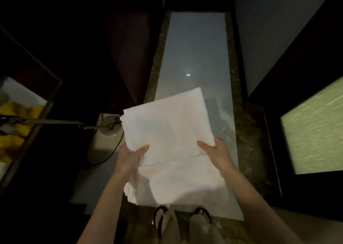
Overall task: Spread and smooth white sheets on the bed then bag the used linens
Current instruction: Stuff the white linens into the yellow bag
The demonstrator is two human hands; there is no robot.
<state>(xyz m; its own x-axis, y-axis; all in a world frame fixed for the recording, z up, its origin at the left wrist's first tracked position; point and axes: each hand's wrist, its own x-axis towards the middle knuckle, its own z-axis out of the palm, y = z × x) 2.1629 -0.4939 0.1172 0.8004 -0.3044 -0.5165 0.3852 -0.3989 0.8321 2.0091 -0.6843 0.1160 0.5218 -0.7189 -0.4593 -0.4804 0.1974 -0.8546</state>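
1. A folded white sheet (170, 132) is held out in front of the person, above the pale tiled floor (194, 49).
2. The left hand (130, 156) grips the sheet's left edge, thumb on top and fingers curled beneath.
3. The right hand (215, 153) holds the right edge, thumb laid on top; its fingers are hidden under the cloth.
4. Below the sheet, two sandalled feet (203, 214) stand on the floor.
5. A lamp (105, 132) with a dark cord stands on the floor just left of the sheet.
6. Yellow cloth (16, 117) lies at far left.

A floor lamp (104, 130) stands beside yellow cloth (16, 112) at left.
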